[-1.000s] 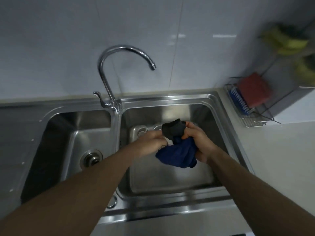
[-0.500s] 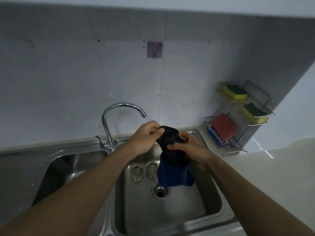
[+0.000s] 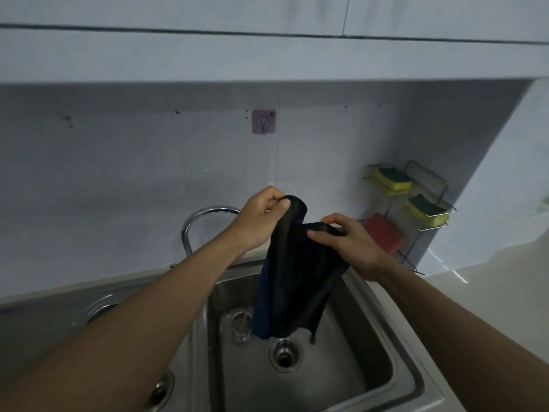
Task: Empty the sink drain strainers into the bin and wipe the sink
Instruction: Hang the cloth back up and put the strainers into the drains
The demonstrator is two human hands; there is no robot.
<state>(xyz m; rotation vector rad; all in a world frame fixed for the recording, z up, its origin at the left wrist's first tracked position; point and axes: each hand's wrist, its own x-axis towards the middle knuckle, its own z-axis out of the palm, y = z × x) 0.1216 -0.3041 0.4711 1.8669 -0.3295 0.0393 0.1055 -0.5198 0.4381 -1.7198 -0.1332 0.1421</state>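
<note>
A dark cloth (image 3: 292,281), black with a blue edge, hangs spread over the right basin of the steel double sink (image 3: 383,346). My left hand (image 3: 260,220) pinches its top left corner and my right hand (image 3: 347,242) pinches its top right corner. Below the cloth's hem the right basin's drain (image 3: 285,353) shows as an open round hole. The left basin is mostly hidden by my left arm.
A curved chrome tap (image 3: 197,221) rises behind my left wrist. A wire rack (image 3: 416,215) with yellow-green sponges and a red pad stands at the right on the pale counter (image 3: 490,289). A pink hook (image 3: 263,121) is stuck to the tiled wall.
Both hands have lifted the cloth out of the basin and pulled it from a bunched wad into a hanging sheet. The view has tilted upward toward the wall.
</note>
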